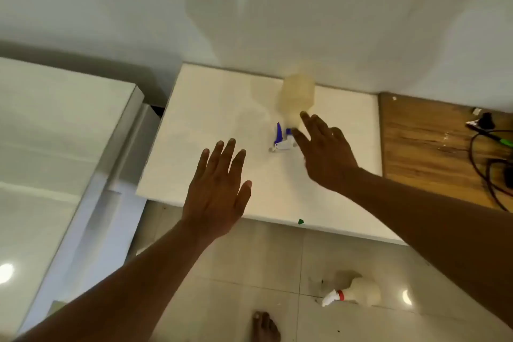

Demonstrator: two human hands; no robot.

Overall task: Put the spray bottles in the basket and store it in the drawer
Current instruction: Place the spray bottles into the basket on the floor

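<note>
While we look down from head height, a glossy white cabinet top (216, 108) fills the middle of the view, smooth and square-cornered, its near edge running just above a pale tiled floor (249, 264). On it stands a translucent, cream-coloured spray bottle (295, 94), blurred, with a blue and white trigger head (281, 139) pointing toward us. A second spray bottle (361, 293), the same milky plastic but with a red collar and white nozzle, lies on its side on the floor tiles at lower right, well apart from the first.

Our left hand (219, 189) hovers flat over the cabinet top with its fingers spread and straight, holding nothing and touching nothing we can make out. Our right hand (324, 147) is likewise opened wide, fingers extended; its fingertips (305, 116) sit right beside the neck of the upright bottle, though blur keeps us from telling whether they touch it.

To the right, the white top butts against a wood-grain surface (433, 147) carrying dark cables (485, 153). To the left, a narrow dark gap separates it from another glossy white unit (55, 125). Most of the white top is bare around the bottle. A bare foot (265, 326) shows at the bottom edge, and a small green scrap (300, 221) sits at the cabinet's front edge.
</note>
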